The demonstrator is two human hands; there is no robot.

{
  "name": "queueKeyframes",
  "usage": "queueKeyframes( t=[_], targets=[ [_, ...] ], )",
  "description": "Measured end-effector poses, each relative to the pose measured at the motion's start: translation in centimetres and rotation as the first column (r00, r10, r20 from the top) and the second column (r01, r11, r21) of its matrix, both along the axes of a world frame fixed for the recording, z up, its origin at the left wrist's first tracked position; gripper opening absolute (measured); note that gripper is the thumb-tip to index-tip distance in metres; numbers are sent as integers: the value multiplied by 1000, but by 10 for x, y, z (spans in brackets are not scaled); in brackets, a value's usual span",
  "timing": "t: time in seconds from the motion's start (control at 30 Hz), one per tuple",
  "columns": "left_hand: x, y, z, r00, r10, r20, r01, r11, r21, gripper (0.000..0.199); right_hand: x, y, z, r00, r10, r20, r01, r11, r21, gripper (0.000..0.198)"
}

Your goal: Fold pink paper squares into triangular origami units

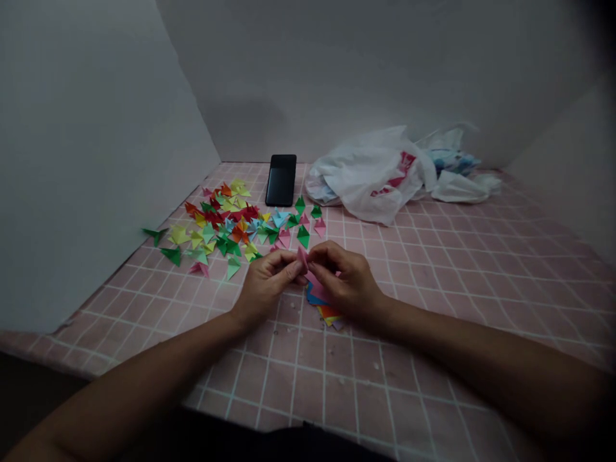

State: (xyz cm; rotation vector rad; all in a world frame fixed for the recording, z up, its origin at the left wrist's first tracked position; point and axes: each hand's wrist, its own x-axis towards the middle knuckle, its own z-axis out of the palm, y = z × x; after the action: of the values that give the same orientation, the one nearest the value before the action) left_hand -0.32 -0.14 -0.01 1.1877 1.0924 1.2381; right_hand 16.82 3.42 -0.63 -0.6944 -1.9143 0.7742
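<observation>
We are looking from one camera up on a head, facing forward and tipping down over the table (471, 282). We are seeing the left hand (267, 282) and the right hand (350, 282) from above and behind, quite close, near the middle. We are catching the near edge of the table too, and we are looking all the way to the far wall (337, 70).

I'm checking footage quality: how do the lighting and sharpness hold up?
Head view: dim overall, the upper-right corner nearly black; head view: a soft shadow on the back wall, no strong glare on the dark phone; head view: fine creases in the small pink paper hard to make out.
</observation>
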Motion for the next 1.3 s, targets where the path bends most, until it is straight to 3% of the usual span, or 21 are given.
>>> queueKeyframes(
  t=[0.17,0.33,0.67,0.77,0.87,0.93,1.0,1.07,1.3],
  targets=[
    [0,2,-1,998,34,51,-35,999,11,27,1,1,0,999,-13,33,11,997,74,11],
    [1,3,-1,994,74,85,-83,991,109,21,2,1,2,998,-35,59,24,983,182,8],
    [2,4,-1,982,103,158,-115,991,66,25,0,-2,0,999,-46,27,37,958,283,10],
    [2,4,0,982,109,153,-126,987,102,24,-1,-2,0,999,-53,12,50,980,193,11],
    [2,3,0,985,117,124,-134,981,139,23,-3,-3,0,998,-19,-55,13,994,-106,9],
    [2,3,-1,986,124,113,-141,977,158,22,-6,-5,-1,988,14,-156,-68,935,-348,10],
    [2,3,-1,987,123,108,-141,974,178,21,-8,-6,-1,969,26,-245,-149,856,-495,11],
    [2,3,-2,987,122,100,-140,971,195,19,-8,-6,-1,961,26,-275,-172,836,-520,12],
    [2,4,0,990,128,63,-137,973,185,23,-4,-4,6,982,66,-176,-127,922,-366,8]
  ],
)
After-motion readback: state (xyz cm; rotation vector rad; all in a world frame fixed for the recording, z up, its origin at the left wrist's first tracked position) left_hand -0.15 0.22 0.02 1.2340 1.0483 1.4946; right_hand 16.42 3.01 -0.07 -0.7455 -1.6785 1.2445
